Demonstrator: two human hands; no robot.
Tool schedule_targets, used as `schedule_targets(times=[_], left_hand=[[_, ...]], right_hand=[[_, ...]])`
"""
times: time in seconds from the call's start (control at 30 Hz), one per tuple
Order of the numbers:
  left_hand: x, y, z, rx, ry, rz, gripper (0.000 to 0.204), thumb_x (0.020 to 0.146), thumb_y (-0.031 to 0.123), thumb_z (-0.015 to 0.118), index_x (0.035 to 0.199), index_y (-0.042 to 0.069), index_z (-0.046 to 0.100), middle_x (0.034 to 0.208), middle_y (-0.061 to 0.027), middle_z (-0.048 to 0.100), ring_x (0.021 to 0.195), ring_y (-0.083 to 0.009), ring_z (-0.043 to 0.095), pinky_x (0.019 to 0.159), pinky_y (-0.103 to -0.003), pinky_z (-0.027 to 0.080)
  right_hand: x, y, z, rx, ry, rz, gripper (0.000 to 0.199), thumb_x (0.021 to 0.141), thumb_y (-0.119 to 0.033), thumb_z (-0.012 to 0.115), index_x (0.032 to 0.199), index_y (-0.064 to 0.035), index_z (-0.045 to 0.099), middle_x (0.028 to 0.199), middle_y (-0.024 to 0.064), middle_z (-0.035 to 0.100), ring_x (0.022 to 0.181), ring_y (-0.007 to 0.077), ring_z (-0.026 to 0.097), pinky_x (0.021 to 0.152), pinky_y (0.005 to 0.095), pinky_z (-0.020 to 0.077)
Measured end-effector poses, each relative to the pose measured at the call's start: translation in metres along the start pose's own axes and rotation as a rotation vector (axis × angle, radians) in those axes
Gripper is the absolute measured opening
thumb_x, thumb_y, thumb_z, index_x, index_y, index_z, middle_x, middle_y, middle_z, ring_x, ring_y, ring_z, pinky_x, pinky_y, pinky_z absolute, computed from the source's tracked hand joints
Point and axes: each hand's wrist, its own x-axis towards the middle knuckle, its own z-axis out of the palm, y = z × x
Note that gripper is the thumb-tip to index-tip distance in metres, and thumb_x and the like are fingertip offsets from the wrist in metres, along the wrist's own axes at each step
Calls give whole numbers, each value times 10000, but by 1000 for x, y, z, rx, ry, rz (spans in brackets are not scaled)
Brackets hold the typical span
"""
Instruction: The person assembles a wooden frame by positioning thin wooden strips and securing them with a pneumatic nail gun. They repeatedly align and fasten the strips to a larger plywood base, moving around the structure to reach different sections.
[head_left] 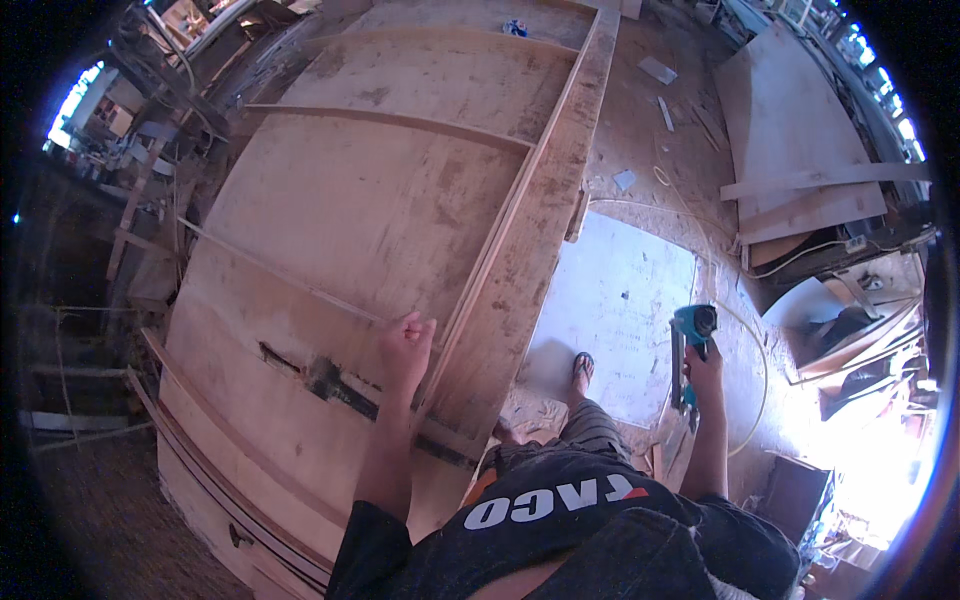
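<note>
teal nail gun (pixel 690 345) in right hand (pixel 706 372) grip

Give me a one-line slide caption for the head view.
Left hand pinches a thin wood strip on a large plywood panel; right hand holds a teal nail gun at the side.

The person wears a dark, short-sleeved shirt with large white lettering and a small red-orange mark across the chest. Both forearms are bare from above the elbow down, and the left hand (pixel 405 345) and right hand (pixel 706 368) are ungloved. Grey striped shorts and a flip-flop sandal show below.
</note>
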Motion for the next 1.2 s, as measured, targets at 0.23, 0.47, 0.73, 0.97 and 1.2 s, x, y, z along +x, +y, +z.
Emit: schedule_targets(times=[0.23,0.47,0.73,0.97,1.2], left_hand=[[45,41,89,188,82,29,628,840,448,781,1222,-30,640,1078,-200,672,974,-346,672,876,-436,537],[86,37,141,610,-107,-184,528,901,474,672,1195,37,628,1124,-223,669,1064,-419,649,922,-516,519],[81,72,145,758,-184,-258,370,989,347,545,1181,36,605,1113,-231,680,1056,-417,653,897,-543,512],[83,84,110,568,-260,-166,427,969,407,584,1245,84,624,1170,-200,686,1103,-400,643,924,-517,500],[93,31,121,154,-393,-161,579,952,509,595,1371,110,596,1267,-197,666,1214,-391,604,1031,-482,460]], right_hand=[[94,42,-46,131,-17,73,196,972,-168,656,1137,-75,607,730,-5,568,553,75,520,471,251,432],[202,47,-77,-65,-57,-97,272,968,-157,660,1218,-75,589,736,3,571,564,78,537,470,246,438],[276,29,-83,73,-168,77,230,969,-221,677,1152,-111,592,734,9,579,515,94,546,459,245,439],[296,25,-54,168,-216,154,174,969,-219,674,1075,-118,581,699,4,566,497,102,525,433,257,416],[294,1,-26,195,-242,204,217,959,-243,702,998,-108,535,649,15,542,459,116,492,385,272,376]])
